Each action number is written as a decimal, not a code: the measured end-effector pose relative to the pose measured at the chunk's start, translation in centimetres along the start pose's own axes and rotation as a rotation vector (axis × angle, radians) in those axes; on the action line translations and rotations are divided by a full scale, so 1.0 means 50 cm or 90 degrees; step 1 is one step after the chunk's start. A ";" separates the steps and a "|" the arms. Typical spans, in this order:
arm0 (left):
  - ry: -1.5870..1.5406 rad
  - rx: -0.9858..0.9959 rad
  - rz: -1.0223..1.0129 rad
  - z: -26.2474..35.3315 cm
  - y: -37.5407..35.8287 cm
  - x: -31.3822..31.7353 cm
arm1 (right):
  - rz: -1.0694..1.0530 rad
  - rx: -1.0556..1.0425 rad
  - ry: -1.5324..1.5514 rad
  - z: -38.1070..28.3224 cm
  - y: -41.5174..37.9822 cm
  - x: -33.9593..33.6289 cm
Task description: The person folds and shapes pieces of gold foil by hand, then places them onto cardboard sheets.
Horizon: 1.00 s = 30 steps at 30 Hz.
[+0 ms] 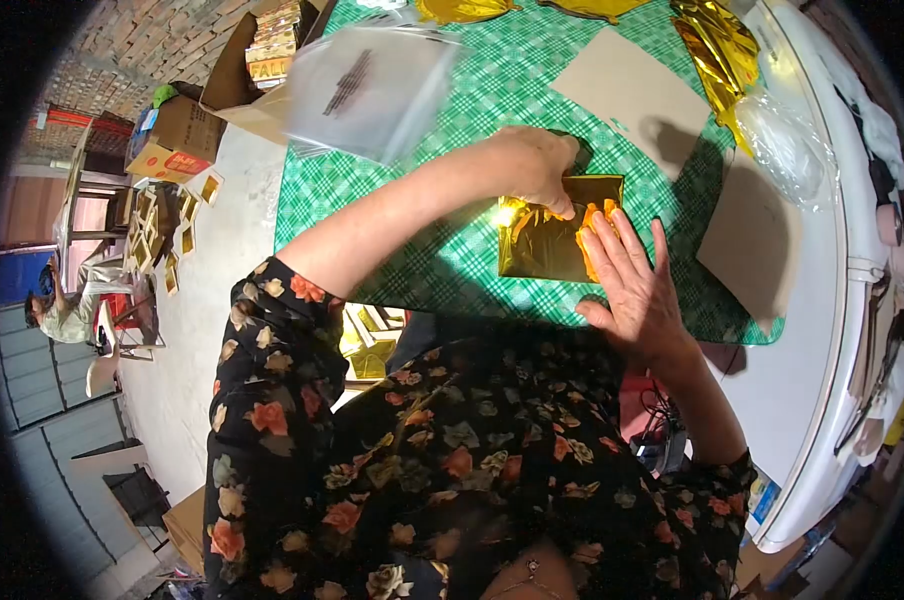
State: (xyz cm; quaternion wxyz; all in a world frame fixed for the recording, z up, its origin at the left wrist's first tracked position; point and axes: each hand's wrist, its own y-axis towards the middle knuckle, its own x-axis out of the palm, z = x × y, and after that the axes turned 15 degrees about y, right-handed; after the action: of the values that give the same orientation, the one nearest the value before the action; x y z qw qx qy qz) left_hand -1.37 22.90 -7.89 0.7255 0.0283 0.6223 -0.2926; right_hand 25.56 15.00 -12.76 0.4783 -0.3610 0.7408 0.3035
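A flat, shiny gold foil sheet lies on the green checked tablecloth in front of me. My left hand reaches over its upper edge with fingers curled and one digit pressing down on the foil. Something dark shows beside its knuckles, but what it grips is hidden. My right hand rests flat, fingers spread, on the right part of the foil. Under those fingertips the foil shows bright orange reflections.
Clear plastic sleeves lie at the upper left and a beige card at the upper right. Crumpled gold foil and a clear plastic bag are farther right. Another person sits at far left, near cardboard boxes.
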 end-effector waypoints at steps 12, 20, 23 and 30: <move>-0.192 0.050 -0.148 -0.009 0.028 -0.005 | -0.005 -0.009 -0.025 0.008 -0.001 0.004; -0.246 0.023 -0.147 -0.013 0.018 -0.001 | 0.121 -0.133 -0.026 -0.080 0.011 0.063; -0.236 0.023 -0.124 -0.016 0.013 0.006 | 0.054 -0.098 0.068 -0.137 0.022 0.065; -0.216 0.048 -0.085 -0.030 0.007 0.019 | 0.067 -0.027 0.028 -0.149 0.026 0.099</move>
State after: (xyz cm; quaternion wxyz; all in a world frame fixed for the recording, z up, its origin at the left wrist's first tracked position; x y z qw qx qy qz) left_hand -2.50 23.42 -9.21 0.7973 -0.0355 0.4805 -0.3636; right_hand 19.45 8.59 -14.53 0.4376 -0.3378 0.7626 0.3359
